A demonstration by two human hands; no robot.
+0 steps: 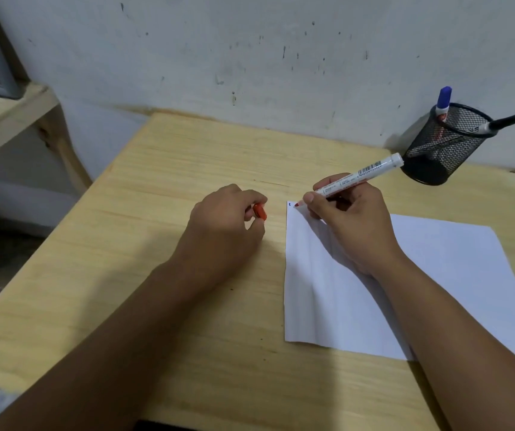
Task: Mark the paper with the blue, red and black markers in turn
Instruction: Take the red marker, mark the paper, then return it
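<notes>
The right hand has its grip clenched around the red marker, pinching the white barrel low down between thumb and fingers, with the red tip touching the far left corner of the paper. The barrel slants up and to the far right, its blunt white end pointing toward the mesh cup. A small blue mark sits just left of the tip, at the very corner of the sheet. The heel of the right hand rests on the paper, which lies on the right side of the wooden worktop and shows a few soft creases. The left hand rests on the bare wood just left of the sheet, its grip curled around the red cap, which pokes out between the fingertips. The black mesh cup stands at the far right of the worktop against the wall. The blue marker stands in it, cap up, on the left side, and the black marker leans out over the right rim, cap pointing right.
</notes>
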